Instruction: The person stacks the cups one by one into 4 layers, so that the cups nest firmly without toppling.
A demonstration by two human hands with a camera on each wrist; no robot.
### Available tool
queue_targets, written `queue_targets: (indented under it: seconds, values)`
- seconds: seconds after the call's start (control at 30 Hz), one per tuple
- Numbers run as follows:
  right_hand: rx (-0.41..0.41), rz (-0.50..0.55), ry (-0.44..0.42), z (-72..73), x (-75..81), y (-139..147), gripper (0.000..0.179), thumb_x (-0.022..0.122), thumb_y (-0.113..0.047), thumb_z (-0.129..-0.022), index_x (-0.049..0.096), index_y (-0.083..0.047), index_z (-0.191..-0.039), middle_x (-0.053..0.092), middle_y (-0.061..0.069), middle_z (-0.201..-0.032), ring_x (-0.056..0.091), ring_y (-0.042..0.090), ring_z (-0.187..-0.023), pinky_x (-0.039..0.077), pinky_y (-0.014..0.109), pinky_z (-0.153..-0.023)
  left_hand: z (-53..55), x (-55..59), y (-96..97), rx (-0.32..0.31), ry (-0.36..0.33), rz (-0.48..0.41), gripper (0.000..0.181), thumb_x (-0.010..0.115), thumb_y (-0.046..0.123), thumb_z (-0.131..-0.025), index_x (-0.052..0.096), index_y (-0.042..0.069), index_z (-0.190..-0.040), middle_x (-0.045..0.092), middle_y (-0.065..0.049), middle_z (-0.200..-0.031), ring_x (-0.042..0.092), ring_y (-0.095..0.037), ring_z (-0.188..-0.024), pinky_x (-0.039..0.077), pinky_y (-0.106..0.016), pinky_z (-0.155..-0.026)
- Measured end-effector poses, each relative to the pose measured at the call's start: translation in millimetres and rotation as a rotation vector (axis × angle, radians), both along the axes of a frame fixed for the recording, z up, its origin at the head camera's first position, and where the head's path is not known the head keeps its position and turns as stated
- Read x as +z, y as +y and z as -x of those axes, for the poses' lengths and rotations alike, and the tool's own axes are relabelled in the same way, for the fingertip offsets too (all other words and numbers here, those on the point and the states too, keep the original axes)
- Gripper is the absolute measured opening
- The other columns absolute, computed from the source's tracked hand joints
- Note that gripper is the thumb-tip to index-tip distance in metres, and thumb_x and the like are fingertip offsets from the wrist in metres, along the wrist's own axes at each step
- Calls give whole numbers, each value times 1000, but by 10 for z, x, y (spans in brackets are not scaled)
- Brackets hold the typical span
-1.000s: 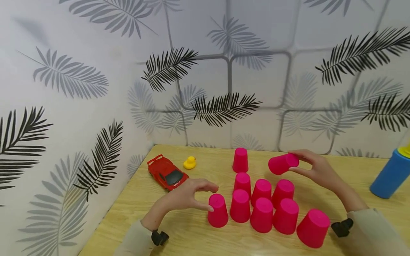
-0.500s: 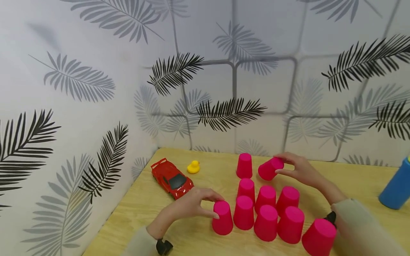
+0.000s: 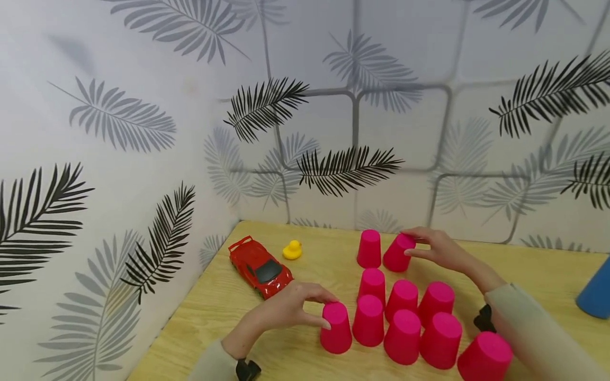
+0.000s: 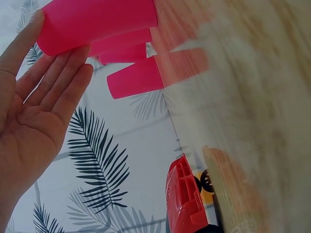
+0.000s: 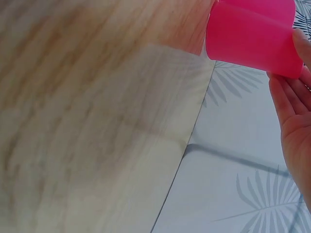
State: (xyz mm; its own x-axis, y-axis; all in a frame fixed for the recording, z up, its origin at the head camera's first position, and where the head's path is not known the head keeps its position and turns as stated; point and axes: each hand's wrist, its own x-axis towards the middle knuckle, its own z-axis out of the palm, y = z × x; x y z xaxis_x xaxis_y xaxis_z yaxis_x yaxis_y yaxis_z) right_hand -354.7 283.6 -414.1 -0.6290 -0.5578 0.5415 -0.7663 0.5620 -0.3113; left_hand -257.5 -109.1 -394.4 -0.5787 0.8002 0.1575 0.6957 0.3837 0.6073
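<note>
At the back of the table, my right hand grips an upside-down pink cup near its closed top, thumb in front and fingers behind. This cup leans slightly, its open rim down at the wood, close beside another upside-down pink cup. At the front left, my left hand holds a pink cup between thumb and fingers near its top. That cup stands upside down on the table in the left wrist view. Several more upside-down pink cups stand in loose rows between the hands.
A red toy car and a yellow rubber duck sit at the back left of the wooden table. Part of a blue cylinder shows at the right edge. A leaf-patterned wall runs along the back.
My right hand has brought its cup left and down to the table, turning it from lying sideways to nearly upright, mouth down. My left hand has closed its fingers onto the front-left cup.
</note>
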Motion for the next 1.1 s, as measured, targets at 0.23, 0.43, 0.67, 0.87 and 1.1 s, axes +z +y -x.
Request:
queue_targets:
  seconds: [0.23,0.43,0.67,0.87,1.1]
  values:
    - [10,-37,-78,67,82,-10,48,78,-4,-78,61,8,-122,70,18,-111,71,32,-94,60,44,-81,-7,36,33,-21,24,4,43,77,26,-83,67,8,-121,72,-5,-115,69,-12,-106,57,-28,-94]
    - [10,-52,-217,98,155,-24,48,73,-8,-85,58,8,-127,67,22,-118,67,38,-105,57,48,-87,4,67,48,-6,-22,25,43,77,26,-83,67,11,-123,71,-2,-117,67,-8,-108,56,-27,-96]
    - [-25,-85,-293,99,203,-2,54,72,-14,-87,54,8,-133,63,24,-126,62,41,-113,53,54,-94,21,69,71,-3,-23,34,45,77,26,-83,66,12,-124,71,-1,-118,67,-8,-108,56,-27,-96]
    - [-66,-58,-196,-20,184,68,63,76,-14,-83,51,6,-136,60,25,-132,59,42,-118,51,53,-96,13,27,53,-14,-37,16,44,77,26,-84,66,10,-124,71,-3,-118,68,-10,-108,56,-28,-96]
    - [-119,1,-80,-353,248,292,56,79,-14,-81,58,-3,-132,66,15,-125,59,-2,-117,47,7,-96,0,10,-7,-23,-3,-3,44,76,25,-85,65,9,-124,71,-5,-118,68,-14,-108,57,-31,-95]
